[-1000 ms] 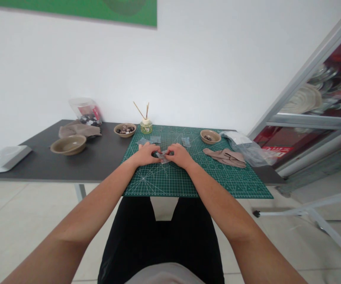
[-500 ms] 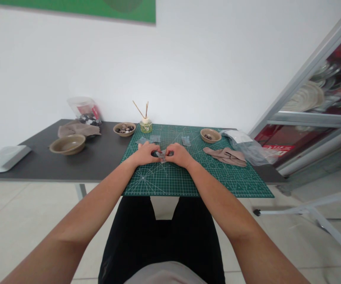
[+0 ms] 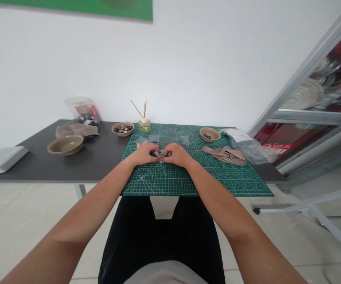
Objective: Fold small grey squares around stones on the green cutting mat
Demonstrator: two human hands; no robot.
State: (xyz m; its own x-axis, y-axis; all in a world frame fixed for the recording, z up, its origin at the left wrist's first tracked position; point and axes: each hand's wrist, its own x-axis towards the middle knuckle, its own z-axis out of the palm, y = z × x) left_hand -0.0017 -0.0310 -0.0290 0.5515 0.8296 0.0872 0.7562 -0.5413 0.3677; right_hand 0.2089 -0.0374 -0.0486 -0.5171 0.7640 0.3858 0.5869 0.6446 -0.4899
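Over the green cutting mat (image 3: 147, 183), my left hand (image 3: 144, 153) and my right hand (image 3: 177, 154) meet with their fingertips closed. Between them they pinch a small clear plastic bag (image 3: 161, 154), mostly covered by the fingers; its contents cannot be made out. Just beyond my left hand lie two similar flat plastic bags (image 3: 154, 138), and another small bag (image 3: 185, 140) lies past my right hand. A brown bowl (image 3: 210, 139) holding a few dark and light stones stands at the mat's far right. Another bowl (image 3: 115, 132) with several stones is at the far left.
A brown bowl (image 3: 55, 148), a crumpled cloth (image 3: 77, 129), a clear jar (image 3: 81, 106) and a white box (image 3: 1, 159) stand on the dark table's left. A reed diffuser (image 3: 145, 125) stands near the wall. On the right lie a folded cloth (image 3: 226, 154) and a large plastic bag (image 3: 250, 152).
The view has shifted slightly. My right hand's fingers have curled more around the small plastic bag; both hands stay at about the same place on the mat.
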